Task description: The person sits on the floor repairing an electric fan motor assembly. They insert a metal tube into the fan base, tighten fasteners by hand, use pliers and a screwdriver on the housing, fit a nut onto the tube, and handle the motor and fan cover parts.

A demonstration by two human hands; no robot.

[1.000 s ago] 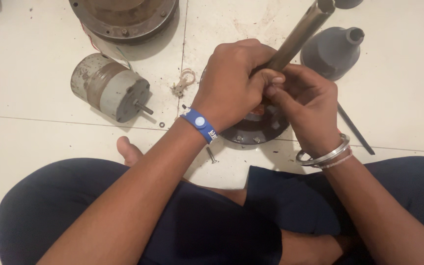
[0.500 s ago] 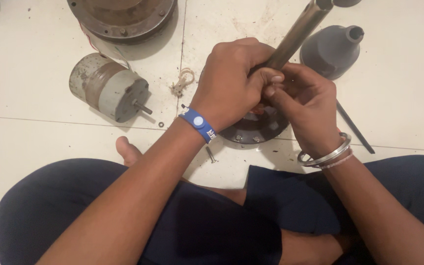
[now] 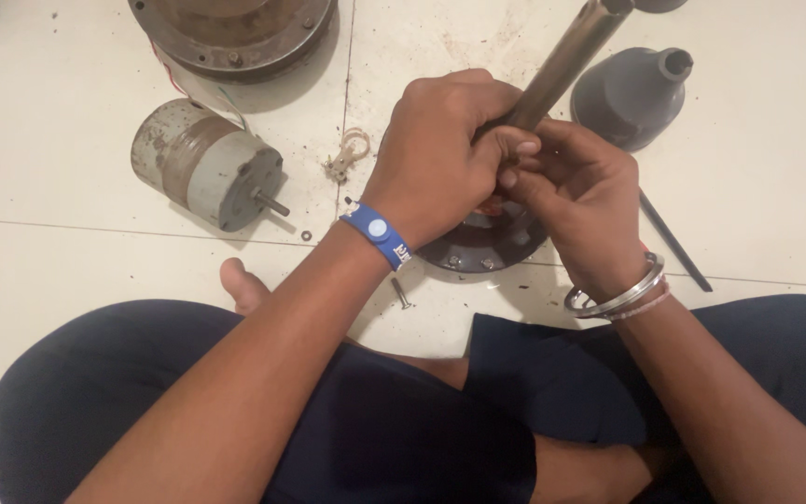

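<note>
Rising at a slant from between the two hands, the metal pipe (image 3: 566, 58) runs up and to the right until the top edge of the picture cuts it off; its lower end is hidden inside the grip, over a dark round flange plate (image 3: 478, 250) that lies flat on the floor. The left hand (image 3: 436, 159) is wrapped tight round the pipe's lower part, fingers curled fully over it. The right hand (image 3: 585, 201) is closed too, its fingertips (image 3: 515, 147) pinching at the pipe just below the left hand's fingers (what exactly they pinch is hidden).

The pipe looks rigid and fairly heavy for its width, with a smooth, dull sheen that could slip in a loose palm; a full-fist hold low on the shaft, near the plate, seems the steadiest place to take it.

Just behind the pipe stands a grey cone-shaped cover (image 3: 632, 93). A thin dark rod (image 3: 673, 241) lies on the white tiled floor (image 3: 67, 280) to the right of the plate, and a loose screw (image 3: 401, 293) lies beside the left wrist. Further left rests a small cylindrical motor (image 3: 207, 175) on its side, shaft pointing right, with a small twisted clip (image 3: 347, 154) near it. A large round housing (image 3: 235, 33) sits at the top edge.
</note>
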